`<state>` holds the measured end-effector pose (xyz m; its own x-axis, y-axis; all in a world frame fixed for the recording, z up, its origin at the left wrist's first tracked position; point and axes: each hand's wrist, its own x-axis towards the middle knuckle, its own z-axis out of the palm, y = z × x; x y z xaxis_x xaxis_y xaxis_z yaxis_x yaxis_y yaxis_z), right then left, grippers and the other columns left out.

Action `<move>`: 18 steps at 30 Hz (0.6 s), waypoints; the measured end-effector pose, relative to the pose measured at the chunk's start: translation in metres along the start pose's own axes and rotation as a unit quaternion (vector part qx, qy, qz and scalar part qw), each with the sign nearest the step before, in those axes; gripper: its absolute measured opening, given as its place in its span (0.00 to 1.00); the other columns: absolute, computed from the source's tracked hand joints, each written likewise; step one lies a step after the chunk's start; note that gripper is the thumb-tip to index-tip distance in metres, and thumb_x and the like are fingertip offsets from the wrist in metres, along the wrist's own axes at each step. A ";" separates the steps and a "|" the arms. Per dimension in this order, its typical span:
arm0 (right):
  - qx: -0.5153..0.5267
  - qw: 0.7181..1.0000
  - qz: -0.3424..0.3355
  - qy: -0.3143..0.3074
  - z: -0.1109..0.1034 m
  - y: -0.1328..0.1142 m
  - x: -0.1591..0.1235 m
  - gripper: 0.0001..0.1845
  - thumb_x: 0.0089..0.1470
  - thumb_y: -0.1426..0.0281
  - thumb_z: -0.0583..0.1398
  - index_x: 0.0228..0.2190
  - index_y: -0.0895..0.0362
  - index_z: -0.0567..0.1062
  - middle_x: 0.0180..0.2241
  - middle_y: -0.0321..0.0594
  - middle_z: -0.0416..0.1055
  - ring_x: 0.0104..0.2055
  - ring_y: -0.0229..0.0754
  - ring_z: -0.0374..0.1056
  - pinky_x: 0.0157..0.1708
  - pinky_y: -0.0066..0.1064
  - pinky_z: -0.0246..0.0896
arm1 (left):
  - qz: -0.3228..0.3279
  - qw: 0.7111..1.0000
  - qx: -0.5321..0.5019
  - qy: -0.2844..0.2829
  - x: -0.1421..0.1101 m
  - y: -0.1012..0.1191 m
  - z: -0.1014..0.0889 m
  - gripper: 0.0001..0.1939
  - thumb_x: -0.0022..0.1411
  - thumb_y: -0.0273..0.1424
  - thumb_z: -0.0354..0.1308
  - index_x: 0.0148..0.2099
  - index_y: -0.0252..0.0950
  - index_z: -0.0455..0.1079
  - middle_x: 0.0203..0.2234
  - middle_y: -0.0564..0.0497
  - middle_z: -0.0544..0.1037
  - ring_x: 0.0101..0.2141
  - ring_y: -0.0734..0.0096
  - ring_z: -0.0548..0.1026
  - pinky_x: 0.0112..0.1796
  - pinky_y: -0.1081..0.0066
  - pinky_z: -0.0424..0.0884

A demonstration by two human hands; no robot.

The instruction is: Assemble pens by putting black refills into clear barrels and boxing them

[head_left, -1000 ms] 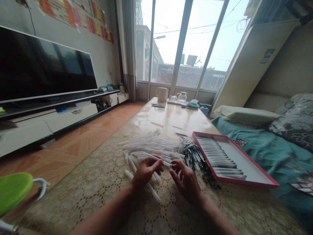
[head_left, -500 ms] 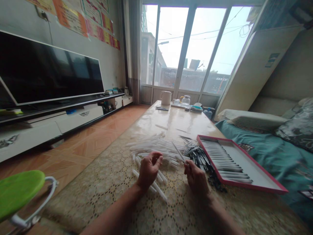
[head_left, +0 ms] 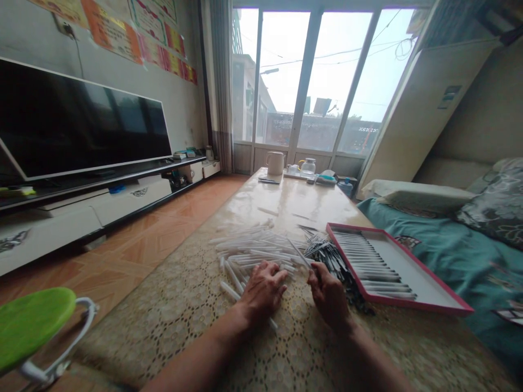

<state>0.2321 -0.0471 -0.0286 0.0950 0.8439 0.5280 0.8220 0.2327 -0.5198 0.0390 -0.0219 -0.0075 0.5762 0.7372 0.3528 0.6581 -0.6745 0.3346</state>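
My left hand point(head_left: 265, 286) is palm down over the near edge of a pile of white plastic tubes point(head_left: 253, 247). Its fingers are bent and somewhat apart, with the tips partly hidden. One tube shows from under the palm. My right hand point(head_left: 327, 294) is closed around the lower end of a thin grey pen-like stick point(head_left: 299, 252), which points up and to the left. Just beyond that hand lies a heap of similar grey and black sticks point(head_left: 327, 255). To its right is a shallow pink-rimmed box point(head_left: 425, 267) holding a row of filled white-grey sticks point(head_left: 378, 264).
The long table point(head_left: 171, 305) has a patterned clear cover. At its far end stand a beige kettle point(head_left: 275, 163) and a glass teapot point(head_left: 309, 166). A green-seated stool point(head_left: 36, 326) is at the left, and a teal-covered sofa point(head_left: 433, 239) runs along the right.
My left hand has turned palm down and moved slightly right, over the nearest tubes. My right hand keeps its grip on the stick, almost in place. The view has shifted a little.
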 end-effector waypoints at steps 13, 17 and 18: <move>-0.044 0.999 -0.021 -0.013 -0.009 0.000 0.004 0.07 0.50 0.73 0.49 0.30 0.56 0.66 0.20 0.33 0.64 0.21 0.38 0.63 0.24 0.26 0.54 | -0.015 0.999 -0.031 0.030 0.001 -0.006 0.005 0.07 0.57 0.24 0.53 0.39 0.35 0.69 0.35 0.47 0.71 0.42 0.61 0.67 0.44 0.63 0.66; -0.049 0.998 -0.013 -0.025 -0.009 -0.001 0.004 0.08 0.49 0.72 0.49 0.31 0.56 0.67 0.20 0.32 0.65 0.20 0.38 0.63 0.23 0.25 0.53 | -0.018 0.998 -0.053 0.038 0.001 -0.005 0.007 0.22 0.55 0.22 0.52 0.54 0.36 0.63 0.44 0.45 0.69 0.47 0.63 0.66 0.48 0.63 0.65; -0.048 0.998 -0.010 -0.027 -0.009 -0.002 0.004 0.08 0.50 0.72 0.49 0.31 0.56 0.67 0.20 0.32 0.65 0.20 0.38 0.64 0.23 0.25 0.53 | -0.013 0.998 -0.048 0.029 0.002 -0.005 0.007 0.24 0.56 0.22 0.52 0.56 0.38 0.61 0.47 0.45 0.68 0.49 0.62 0.65 0.49 0.61 0.64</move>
<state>0.2359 -0.0483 -0.0199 0.0500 0.8652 0.4989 0.8741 0.2038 -0.4410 0.0399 -0.0169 -0.0149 0.5287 0.7534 0.3909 0.6213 -0.6573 0.4265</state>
